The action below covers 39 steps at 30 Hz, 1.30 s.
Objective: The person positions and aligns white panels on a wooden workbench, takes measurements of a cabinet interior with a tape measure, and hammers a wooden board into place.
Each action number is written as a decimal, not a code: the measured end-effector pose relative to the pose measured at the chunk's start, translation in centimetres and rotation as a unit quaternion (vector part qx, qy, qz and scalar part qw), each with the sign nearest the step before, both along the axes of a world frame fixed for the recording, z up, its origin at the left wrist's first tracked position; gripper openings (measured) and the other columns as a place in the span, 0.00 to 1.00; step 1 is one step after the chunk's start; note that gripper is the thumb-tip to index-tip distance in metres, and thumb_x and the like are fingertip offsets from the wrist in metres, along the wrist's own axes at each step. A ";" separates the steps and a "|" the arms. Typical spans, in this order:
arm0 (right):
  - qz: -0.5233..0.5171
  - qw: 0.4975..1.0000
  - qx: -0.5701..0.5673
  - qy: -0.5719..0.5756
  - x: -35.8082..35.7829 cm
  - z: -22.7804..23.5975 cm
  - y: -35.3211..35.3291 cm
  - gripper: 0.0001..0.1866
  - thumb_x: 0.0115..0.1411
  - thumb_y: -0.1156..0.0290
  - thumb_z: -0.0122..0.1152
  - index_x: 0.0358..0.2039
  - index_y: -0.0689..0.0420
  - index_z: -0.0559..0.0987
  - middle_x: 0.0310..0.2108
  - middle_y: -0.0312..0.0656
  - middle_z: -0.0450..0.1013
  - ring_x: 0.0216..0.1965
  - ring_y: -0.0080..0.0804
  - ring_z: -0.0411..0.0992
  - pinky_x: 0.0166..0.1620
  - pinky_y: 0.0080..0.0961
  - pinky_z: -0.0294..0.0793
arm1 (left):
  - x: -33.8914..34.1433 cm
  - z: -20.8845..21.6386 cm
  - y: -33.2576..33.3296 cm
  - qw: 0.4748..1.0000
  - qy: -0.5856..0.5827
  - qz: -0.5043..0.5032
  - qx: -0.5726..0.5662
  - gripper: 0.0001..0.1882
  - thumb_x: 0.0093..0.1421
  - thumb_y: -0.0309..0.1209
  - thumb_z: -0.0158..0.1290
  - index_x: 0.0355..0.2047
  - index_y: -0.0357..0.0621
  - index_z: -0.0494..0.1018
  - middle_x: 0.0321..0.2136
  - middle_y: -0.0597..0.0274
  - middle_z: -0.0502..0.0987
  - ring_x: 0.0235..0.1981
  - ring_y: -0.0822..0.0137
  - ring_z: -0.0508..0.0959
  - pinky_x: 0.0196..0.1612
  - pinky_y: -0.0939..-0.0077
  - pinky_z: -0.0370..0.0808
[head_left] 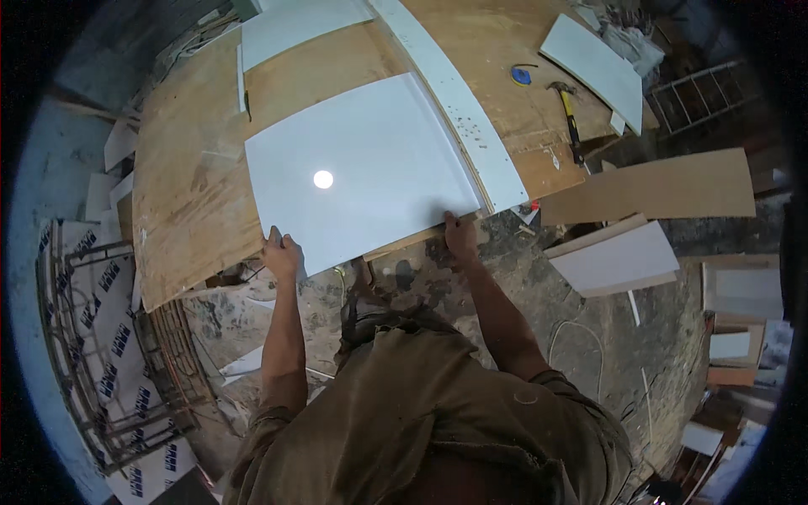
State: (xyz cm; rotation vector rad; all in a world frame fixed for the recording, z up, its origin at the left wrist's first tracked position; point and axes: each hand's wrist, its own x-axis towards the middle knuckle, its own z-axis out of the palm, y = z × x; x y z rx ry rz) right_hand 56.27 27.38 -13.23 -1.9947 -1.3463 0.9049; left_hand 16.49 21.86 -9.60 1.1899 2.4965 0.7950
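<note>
A glossy white panel (362,151) lies on the wooden worktable (189,202), its near edge sticking out past the table's edge. My left hand (281,255) grips that panel at its near left corner, thumb on top. Toward the near right corner my right hand (460,237) is closed on the same edge, its fingers partly hidden underneath. Along the panel's right side runs a long white board (450,80), raised on a wooden edge, with several small screws or nails (468,128) scattered on it. A bright round light reflects off the panel.
Right of the long board lie a blue tape measure (521,77), a hammer (570,118) with a yellow and black handle, and another white board (593,71). Brown and white offcuts (619,258) lie on the floor at right. Metal frames (101,337) lean at left.
</note>
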 end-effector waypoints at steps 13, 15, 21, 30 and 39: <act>0.419 0.839 0.214 -0.274 -3.8 5.7 1.5 0.41 0.53 0.36 0.59 0.64 0.40 0.64 0.68 0.47 0.50 0.67 0.50 0.51 0.65 0.51 0.54 | 2.1 -0.2 3.9 0.964 0.171 -0.172 -0.105 0.40 0.63 0.54 0.39 0.69 0.42 0.47 0.69 0.43 0.44 0.70 0.43 0.40 0.69 0.46 0.37; 0.483 0.812 0.194 -0.265 -4.5 5.4 3.2 0.49 0.48 0.33 0.59 0.67 0.40 0.57 0.71 0.41 0.41 0.71 0.46 0.39 0.69 0.51 0.40 | 2.0 0.4 5.2 0.949 0.200 -0.207 -0.130 0.42 0.63 0.56 0.38 0.69 0.44 0.45 0.70 0.48 0.42 0.71 0.45 0.37 0.69 0.45 0.34; 0.486 0.804 0.117 -0.324 -4.9 6.0 5.7 0.55 0.42 0.30 0.63 0.68 0.38 0.57 0.72 0.38 0.39 0.72 0.47 0.36 0.69 0.56 0.37 | 1.5 0.2 7.7 0.947 0.197 -0.226 -0.117 0.42 0.63 0.56 0.39 0.69 0.42 0.45 0.69 0.45 0.43 0.70 0.43 0.39 0.68 0.42 0.36; 0.487 0.805 0.116 -0.318 -7.6 6.2 9.9 0.55 0.43 0.26 0.58 0.68 0.39 0.57 0.72 0.37 0.41 0.72 0.46 0.36 0.68 0.57 0.34 | -1.2 0.0 11.7 0.940 0.224 -0.232 -0.108 0.44 0.61 0.56 0.41 0.68 0.40 0.46 0.69 0.43 0.45 0.70 0.43 0.41 0.67 0.39 0.39; 0.462 0.818 0.150 -0.307 -8.0 6.0 12.0 0.52 0.44 0.25 0.56 0.66 0.40 0.62 0.71 0.36 0.43 0.72 0.46 0.38 0.68 0.58 0.36 | -1.9 -0.4 14.6 0.935 0.247 -0.234 -0.098 0.45 0.59 0.57 0.44 0.68 0.39 0.48 0.68 0.43 0.46 0.70 0.44 0.43 0.67 0.40 0.41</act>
